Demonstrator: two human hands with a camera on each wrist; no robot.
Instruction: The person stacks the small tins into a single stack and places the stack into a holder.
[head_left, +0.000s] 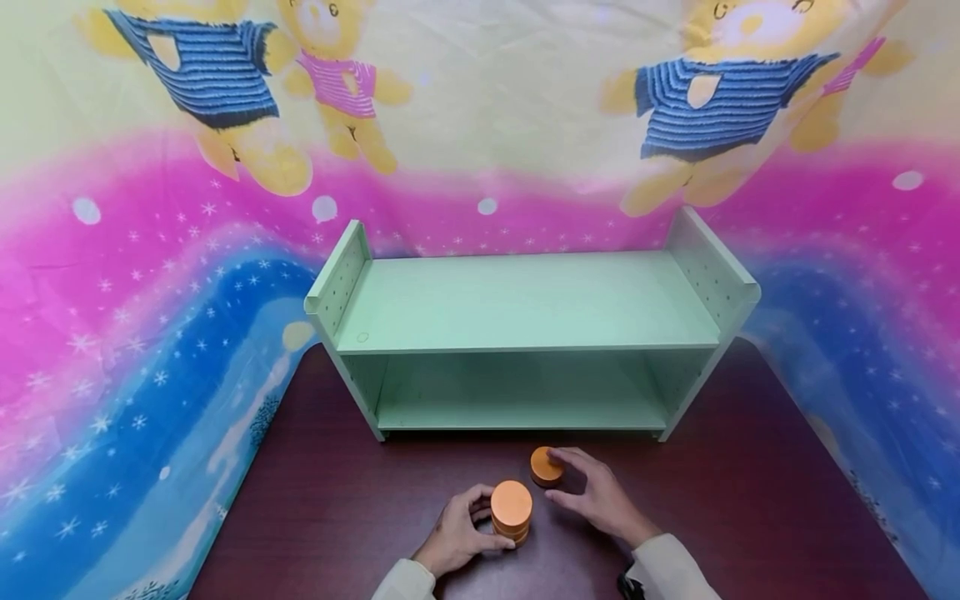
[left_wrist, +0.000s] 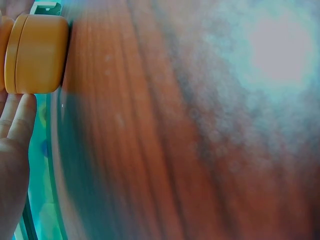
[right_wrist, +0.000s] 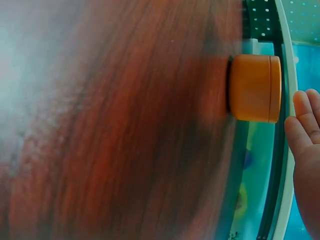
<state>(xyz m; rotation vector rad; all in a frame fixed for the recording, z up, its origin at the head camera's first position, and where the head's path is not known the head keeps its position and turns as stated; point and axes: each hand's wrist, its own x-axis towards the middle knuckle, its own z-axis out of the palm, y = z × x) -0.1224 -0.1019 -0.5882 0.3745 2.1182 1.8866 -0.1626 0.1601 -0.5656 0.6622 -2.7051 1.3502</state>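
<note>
Two or more round orange lidded tins (head_left: 512, 507) form an upright stack at the front of the table. My left hand (head_left: 461, 531) grips the stack from the left, thumb at the near side and fingers reaching behind. In the left wrist view, fingertips lie against the bottom tin (left_wrist: 40, 55). Just behind and right of the stack stands a single orange tin (head_left: 546, 468), with a lid seam seen in the right wrist view. My right hand (head_left: 600, 498) is spread beside it, index fingertip at its upper right edge and thumb apart, fingers fairly straight.
A pale green two-level shelf (head_left: 517, 302) with raised side panels stands behind the tins, near the back of the dark reddish-brown table (head_left: 315, 500). A curtain (head_left: 480, 108) printed with bears and snowflakes hangs around the back and sides.
</note>
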